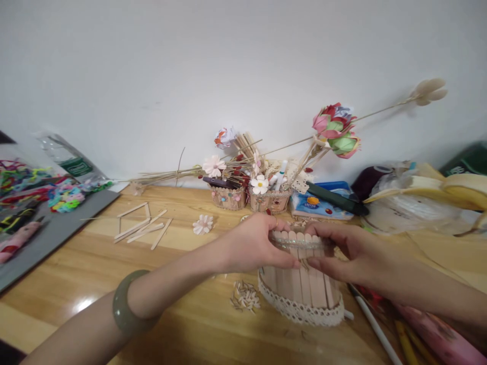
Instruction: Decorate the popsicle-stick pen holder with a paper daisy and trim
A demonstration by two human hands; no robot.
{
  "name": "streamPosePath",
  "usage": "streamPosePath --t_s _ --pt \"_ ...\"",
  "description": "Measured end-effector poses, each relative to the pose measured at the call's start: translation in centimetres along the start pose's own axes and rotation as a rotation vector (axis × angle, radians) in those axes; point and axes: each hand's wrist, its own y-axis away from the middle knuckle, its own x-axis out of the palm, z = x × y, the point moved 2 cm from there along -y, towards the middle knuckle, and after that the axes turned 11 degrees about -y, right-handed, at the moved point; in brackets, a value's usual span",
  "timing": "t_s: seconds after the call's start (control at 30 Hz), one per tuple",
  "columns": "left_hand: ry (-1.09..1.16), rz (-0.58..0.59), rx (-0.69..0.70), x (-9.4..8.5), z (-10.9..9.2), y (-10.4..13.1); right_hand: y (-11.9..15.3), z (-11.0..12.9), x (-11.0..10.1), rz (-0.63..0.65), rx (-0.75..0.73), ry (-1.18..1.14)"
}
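Observation:
A basket of upright craft sticks (pixel 310 289) stands on the table in front of me. White crocheted lace (pixel 304 310) rings its lower edge, and a sparkly trim (pixel 300 244) runs below the rounded stick tips. My left hand (pixel 261 243) closes on the upper wall from the left, fingers over the rim and thumb on the near face. From the right, my right hand (pixel 342 251) grips the same wall, its thumb close to the left one. A small pale piece (pixel 305 264) shows between the thumbs; whether it is stuck on is unclear. A pile of small wooden bits (pixel 245 296) lies beside the basket.
Loose craft sticks (pixel 142 228) and a pale flower (pixel 203 224) lie to the left. Two small decorated baskets (pixel 228 196) with flowers stand at the wall. A wipes pack (pixel 319 203), tape rolls (pixel 466 187) and a white pen (pixel 375 322) are rightward; a grey mat (pixel 76 225) is far left.

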Motion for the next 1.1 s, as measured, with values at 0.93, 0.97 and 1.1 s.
streamPosePath --t_s 0.93,0.97,1.1 --pt "-0.082 0.001 0.106 -0.7 0.2 -0.3 0.3 0.5 -0.3 -0.215 -0.045 -0.059" --pt "-0.083 -0.014 0.107 -0.7 0.2 -0.3 0.4 0.4 -0.4 -0.255 -0.060 -0.039" --pt "-0.001 -0.090 0.091 -1.0 0.3 -0.4 1.4 0.2 -0.5 -0.360 -0.053 0.052"
